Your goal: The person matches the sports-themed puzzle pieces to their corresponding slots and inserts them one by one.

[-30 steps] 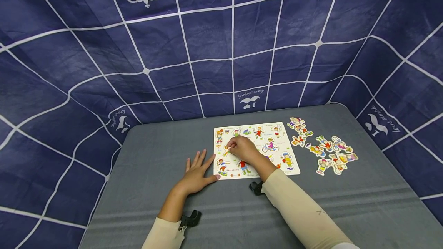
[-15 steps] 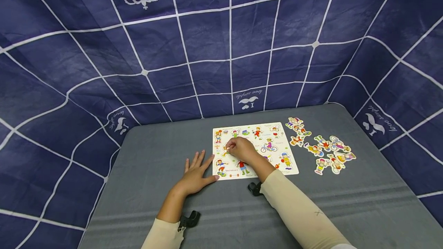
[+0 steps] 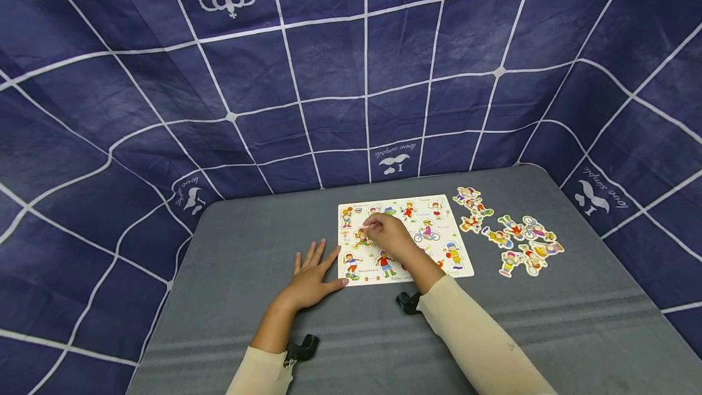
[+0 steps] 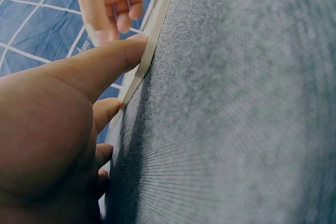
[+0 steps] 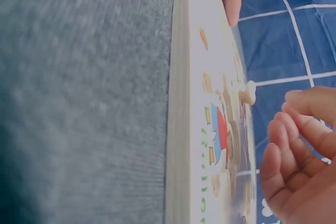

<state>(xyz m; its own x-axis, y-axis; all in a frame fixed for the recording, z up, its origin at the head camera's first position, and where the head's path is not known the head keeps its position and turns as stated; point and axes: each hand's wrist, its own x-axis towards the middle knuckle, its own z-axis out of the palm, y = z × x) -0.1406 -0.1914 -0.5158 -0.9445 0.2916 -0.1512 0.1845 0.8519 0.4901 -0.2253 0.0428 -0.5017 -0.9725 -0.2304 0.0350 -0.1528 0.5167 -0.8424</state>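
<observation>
A white wooden puzzle board [image 3: 446, 239] printed with sporty children lies on the grey table. My left hand [image 3: 309, 282] is spread flat at its left side, with the thumb and a fingertip touching the board's edge in the left wrist view. Over the board's left half hovers my right hand [image 3: 390, 235], fingers loosely bent, holding nothing. Just left of its fingertips is a running-child puzzle piece [image 3: 362, 238] on the board. In the right wrist view a small pale knob [image 5: 248, 93] stands up from the board, a little apart from the fingers.
Several loose cut-out puzzle pieces [image 3: 515, 230] lie in a cluster on the table right of the board. A blue curtain with white grid lines [image 3: 329, 120] hangs behind and along both sides of the grey table [image 3: 263, 218].
My right hand has let go of the running-child piece and lifted slightly away to the right, leaving the piece uncovered on the board. My left hand has stayed at the board's edge.
</observation>
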